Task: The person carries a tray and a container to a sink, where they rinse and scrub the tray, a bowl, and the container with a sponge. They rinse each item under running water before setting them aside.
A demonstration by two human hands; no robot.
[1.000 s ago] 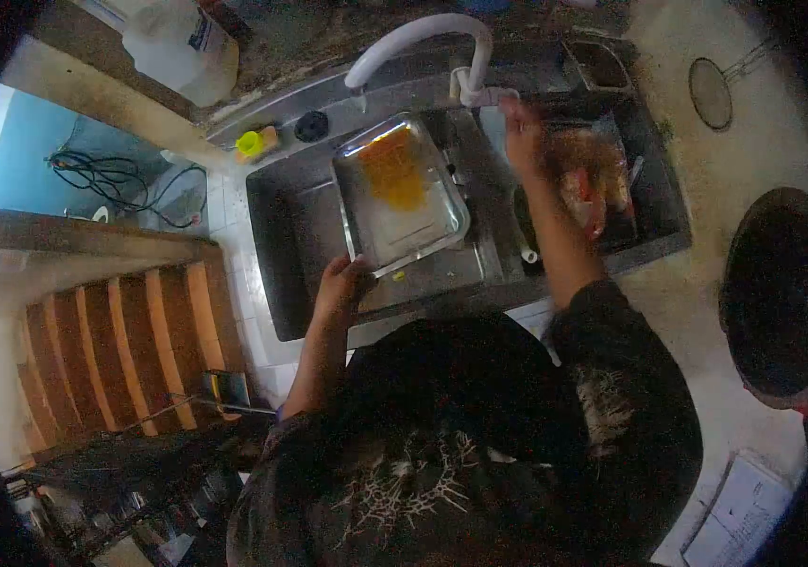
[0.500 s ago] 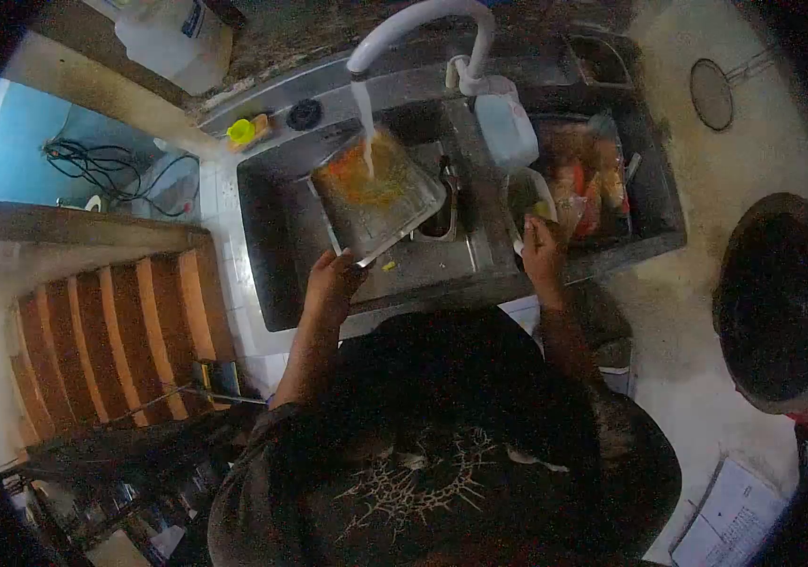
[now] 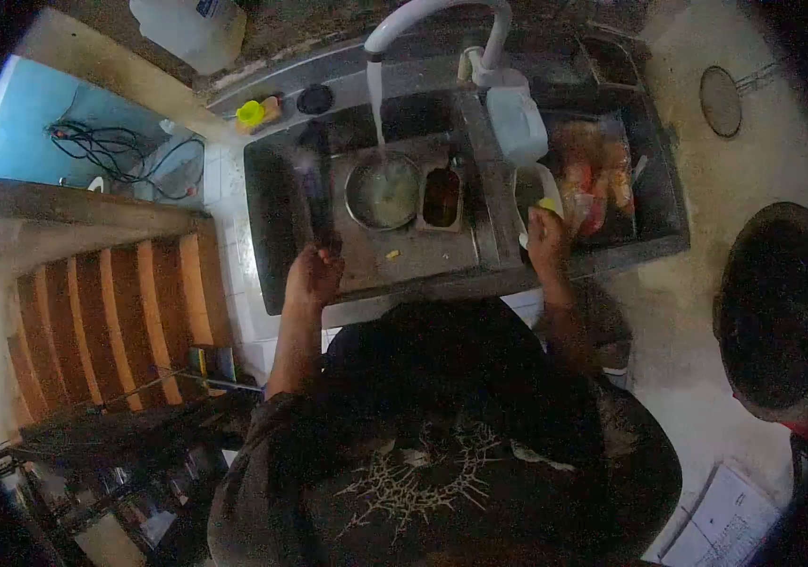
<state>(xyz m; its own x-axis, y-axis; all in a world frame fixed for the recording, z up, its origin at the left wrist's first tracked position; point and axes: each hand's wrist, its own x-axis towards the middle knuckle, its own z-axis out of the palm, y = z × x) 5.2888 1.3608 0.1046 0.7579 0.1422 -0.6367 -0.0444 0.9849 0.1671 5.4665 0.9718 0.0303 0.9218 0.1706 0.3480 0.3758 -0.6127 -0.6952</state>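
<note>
My left hand [image 3: 315, 274] is closed at the left of the sink basin [image 3: 357, 274], on the near end of a dark, blurred tray [image 3: 317, 189] seen nearly edge-on. Fingers of my right hand [image 3: 547, 241] pinch a small yellow-green sponge [image 3: 547, 204] over an oblong white container [image 3: 524, 194] on the divider. Water runs from the white faucet [image 3: 437, 9] into a round metal bowl [image 3: 382, 194]. Beside the bowl stands a small rectangular container [image 3: 442, 198] with dark brown contents.
Bagged red and orange items [image 3: 593, 180] fill part of the right basin. A translucent jug [image 3: 517, 123] stands on the divider. The back ledge holds a yellow object [image 3: 251, 114] and a black round piece [image 3: 315, 99]. Another person's head [image 3: 772, 302] is at the right.
The tray has left the water stream, moving left and turning edge-on with my left hand. The bowl and brown-filled container beneath now show. My right hand remains by the white container.
</note>
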